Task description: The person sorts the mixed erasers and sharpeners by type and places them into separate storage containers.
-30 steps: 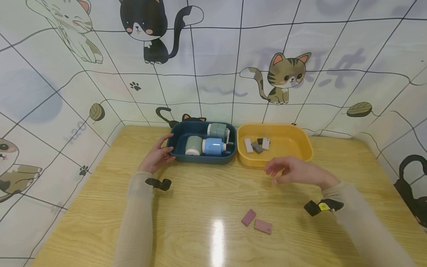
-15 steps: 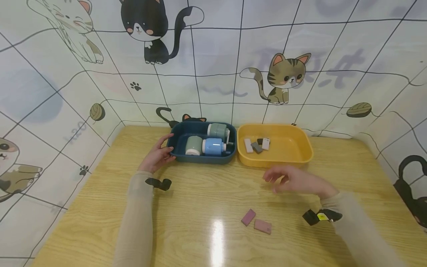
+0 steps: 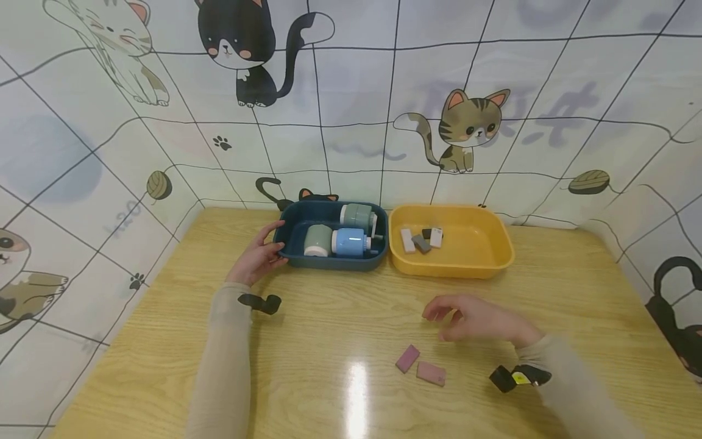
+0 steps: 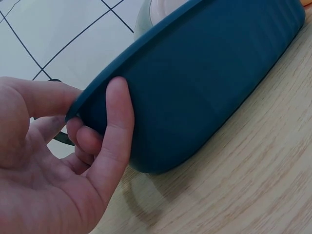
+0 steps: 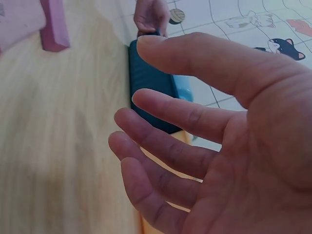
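Observation:
At the left end of a dark blue plastic bin [image 3: 340, 263], my left hand [image 3: 256, 255] grips the rim. The left wrist view shows the fingers curled about the bin's edge, one finger [image 4: 118, 117] lying along its outer wall. Inside lie a blue bottle [image 3: 351, 242] and two grey-green ones, one nearer [image 3: 318, 239] and one at the back [image 3: 356, 216]. My right hand [image 3: 474, 318] is over the table with relaxed, spread fingers and an empty palm. Nearest to it, on its near-left side, lie a purple-pink block [image 3: 407, 359] and a lighter pink block [image 3: 431, 374].
A yellow bin [image 3: 477, 238] stands right beside the blue one. White blocks [image 3: 436, 238], a grey block [image 3: 421, 244] and a black piece [image 3: 426, 233] lie in it. Behind both bins rises a cat-printed wall covering [image 3: 356, 110]. The table [image 3: 307, 341] is wood-grained.
My right hand has drawn back from the yellow bin's front edge toward the two pink blocks, moving slightly left. The left hand and both bins have stayed in place.

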Motion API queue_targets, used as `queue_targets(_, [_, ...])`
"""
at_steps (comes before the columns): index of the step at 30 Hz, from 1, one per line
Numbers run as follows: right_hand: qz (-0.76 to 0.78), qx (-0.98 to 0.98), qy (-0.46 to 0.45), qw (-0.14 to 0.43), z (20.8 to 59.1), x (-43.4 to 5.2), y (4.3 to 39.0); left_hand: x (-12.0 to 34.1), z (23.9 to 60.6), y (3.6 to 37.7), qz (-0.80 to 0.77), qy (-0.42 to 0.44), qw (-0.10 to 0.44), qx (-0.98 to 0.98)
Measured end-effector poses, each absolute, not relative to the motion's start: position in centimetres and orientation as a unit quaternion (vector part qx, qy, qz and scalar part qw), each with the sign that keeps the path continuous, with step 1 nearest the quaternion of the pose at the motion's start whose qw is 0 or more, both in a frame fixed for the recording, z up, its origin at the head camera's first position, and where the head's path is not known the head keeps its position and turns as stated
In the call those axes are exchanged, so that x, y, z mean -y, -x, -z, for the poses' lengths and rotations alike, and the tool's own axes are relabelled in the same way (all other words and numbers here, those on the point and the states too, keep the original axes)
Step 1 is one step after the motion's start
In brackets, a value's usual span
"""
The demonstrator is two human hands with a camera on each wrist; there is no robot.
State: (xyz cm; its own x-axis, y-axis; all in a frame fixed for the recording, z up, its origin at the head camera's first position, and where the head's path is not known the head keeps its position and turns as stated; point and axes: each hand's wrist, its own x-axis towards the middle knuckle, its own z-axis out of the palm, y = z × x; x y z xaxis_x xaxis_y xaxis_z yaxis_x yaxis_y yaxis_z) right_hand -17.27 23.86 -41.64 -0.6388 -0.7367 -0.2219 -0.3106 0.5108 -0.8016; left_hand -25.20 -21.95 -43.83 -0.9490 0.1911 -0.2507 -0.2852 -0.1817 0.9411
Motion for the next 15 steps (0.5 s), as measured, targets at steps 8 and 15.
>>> queue_targets(8, [0.38, -0.819, 0.325, 0.28, 42.6, -22.9, 16.4, 22.4, 45.3, 25.9, -0.776, 0.042, 0.146, -0.613])
queue_targets(15, [0.362, -0.829, 0.315, 0.287, 43.6, -22.4, 15.5, 22.3, 45.5, 26.1, -0.772, 0.036, 0.142, -0.618])
